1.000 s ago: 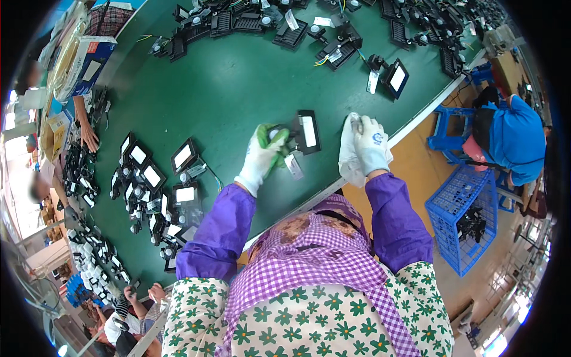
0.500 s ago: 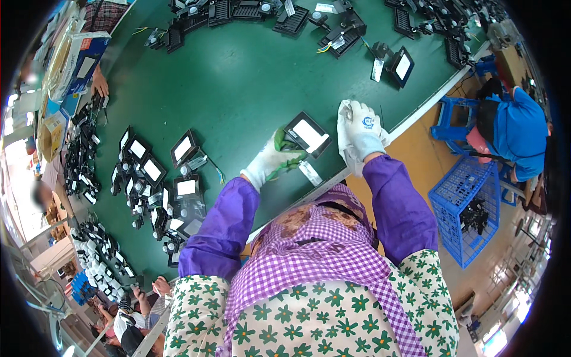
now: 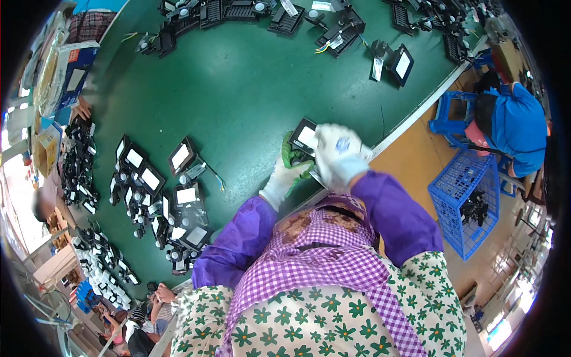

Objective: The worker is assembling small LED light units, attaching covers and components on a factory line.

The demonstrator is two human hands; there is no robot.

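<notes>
Fingers (image 3: 333,156) of the right hand (image 3: 339,157), in a white glove, curl over the near edge of a small black floodlight (image 3: 304,137) w/ a pale front panel; looks like a pinch on the housing, but the glove hides the tips, so can't tell how tight; left hand (image 3: 285,175), white glove w/ green palm, wraps under the lamp's left side, prob. to steady it while the right one works the edge; lamp is tilted panel-up just beside the near edge of the green table (image 3: 238,89), close to the body, likely so the panel faces the wearer for a look; landmark = that lamp: to its left, well apart, rows of like floodlights (image 3: 154,178) lie panel-up in a batch; beyond it, toward the far side of the table, more dark lamp bodies (image 3: 285,15) in a loose line, one lamp (image 3: 401,62) standing apart up-right of it; to its right, off the table, a blue crate (image 3: 467,199) on the floor and another person in blue (image 3: 514,128) seated near it; vs. 0.5 s ago: both hands and lamp have come nearer the table edge and the body; right hand, then beside the lamp w/ fingers raised, now lies over its near edge; left hand has kept its hold below.
</notes>
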